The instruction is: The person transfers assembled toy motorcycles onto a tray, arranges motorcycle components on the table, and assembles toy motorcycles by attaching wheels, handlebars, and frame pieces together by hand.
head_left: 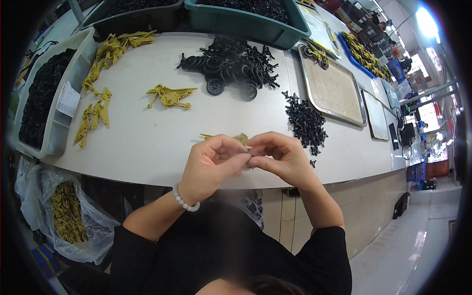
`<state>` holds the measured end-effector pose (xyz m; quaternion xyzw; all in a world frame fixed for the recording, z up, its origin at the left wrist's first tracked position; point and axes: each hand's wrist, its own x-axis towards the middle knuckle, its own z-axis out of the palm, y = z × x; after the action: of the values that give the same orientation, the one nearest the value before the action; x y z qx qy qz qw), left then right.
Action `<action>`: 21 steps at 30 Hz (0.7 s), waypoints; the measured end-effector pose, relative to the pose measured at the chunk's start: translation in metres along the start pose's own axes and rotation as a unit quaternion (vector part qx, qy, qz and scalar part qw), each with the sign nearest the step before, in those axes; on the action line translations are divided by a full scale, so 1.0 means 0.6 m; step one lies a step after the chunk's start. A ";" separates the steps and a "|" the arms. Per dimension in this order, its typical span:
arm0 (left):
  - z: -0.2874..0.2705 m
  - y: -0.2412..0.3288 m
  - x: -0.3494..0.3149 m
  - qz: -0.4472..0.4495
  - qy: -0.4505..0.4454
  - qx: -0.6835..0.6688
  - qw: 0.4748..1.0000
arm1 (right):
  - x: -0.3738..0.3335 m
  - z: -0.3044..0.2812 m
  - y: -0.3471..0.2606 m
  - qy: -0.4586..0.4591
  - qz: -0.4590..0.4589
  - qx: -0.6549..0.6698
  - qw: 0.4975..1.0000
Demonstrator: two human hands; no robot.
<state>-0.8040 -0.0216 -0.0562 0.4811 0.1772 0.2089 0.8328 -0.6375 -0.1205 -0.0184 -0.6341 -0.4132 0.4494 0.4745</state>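
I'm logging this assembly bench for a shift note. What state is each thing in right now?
left hand: pinched shut on the yellow part
right hand: fingertips pinched at the same part
yellow part: held over the table edge, mostly hidden
black wheels: heaped loose on the table
small black pieces: piled loose
metal tray: lying flat, nearly bare
white bin: full of black parts
plastic bag: open, holding yellow parts

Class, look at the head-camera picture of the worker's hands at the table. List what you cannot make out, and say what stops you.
1. Head view: the mustard-yellow plastic part is mostly hidden behind the left hand and right hand.
2. What the fingertips pinch is too small to tell.
3. The teal plastic bin is cut off by the top edge.
4. The far shelves are too small and glare-washed.
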 end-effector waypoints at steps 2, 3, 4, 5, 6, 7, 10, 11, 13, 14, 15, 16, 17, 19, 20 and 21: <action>-0.003 -0.005 0.001 0.063 0.019 0.083 0.994 | 0.010 -0.001 -0.019 -0.046 0.018 -0.088 0.995; -0.002 -0.004 0.001 0.064 0.018 0.082 0.994 | 0.020 -0.010 -0.012 -0.036 0.008 -0.102 0.994; -0.002 -0.002 -0.003 0.207 0.064 0.323 0.921 | 0.032 -0.025 0.001 -0.027 -0.002 -0.116 0.993; -0.002 -0.003 -0.004 0.332 0.105 0.536 0.769 | 0.045 -0.042 0.013 -0.025 0.002 -0.125 0.992; -0.001 -0.012 -0.007 0.333 0.104 0.534 0.770 | 0.054 -0.055 0.022 -0.028 -0.043 -0.134 0.990; 0.000 -0.028 -0.009 0.320 0.072 0.598 0.732 | 0.060 -0.061 0.024 -0.022 -0.031 -0.143 0.989; -0.006 -0.053 -0.013 0.289 0.027 0.683 0.671 | 0.080 -0.064 0.028 -0.029 -0.009 -0.161 0.987; -0.015 -0.056 -0.014 0.276 0.014 0.698 0.660 | 0.089 -0.057 0.028 -0.040 0.006 -0.177 0.983; -0.027 -0.055 -0.018 0.276 0.014 0.684 0.675 | 0.103 -0.045 0.031 -0.061 0.020 -0.184 0.981; -0.026 -0.054 -0.017 0.273 0.011 0.679 0.681 | 0.107 -0.046 0.034 -0.082 0.024 -0.181 0.980; -0.026 -0.055 -0.016 0.272 0.011 0.680 0.681 | 0.111 -0.048 0.034 -0.083 0.024 -0.179 0.980; -0.027 -0.056 -0.016 0.272 0.011 0.678 0.682 | 0.114 -0.049 0.031 -0.088 0.045 -0.183 0.978; -0.026 -0.057 -0.016 0.273 0.010 0.676 0.685 | 0.113 -0.051 0.030 -0.092 0.068 -0.187 0.976; -0.025 -0.055 -0.015 0.272 0.006 0.675 0.685 | 0.110 -0.052 0.031 -0.091 0.077 -0.184 0.976; -0.025 -0.055 -0.016 0.269 0.005 0.678 0.684 | 0.111 -0.051 0.033 -0.094 0.085 -0.180 0.975; -0.025 -0.056 -0.016 0.268 0.006 0.678 0.685 | 0.112 -0.050 0.034 -0.095 0.085 -0.180 0.975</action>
<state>-0.8138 -0.0307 -0.0917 0.9400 0.1395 0.2487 0.1871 -0.5894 -0.0677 -0.0456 -0.6963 -0.4751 0.4649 0.2708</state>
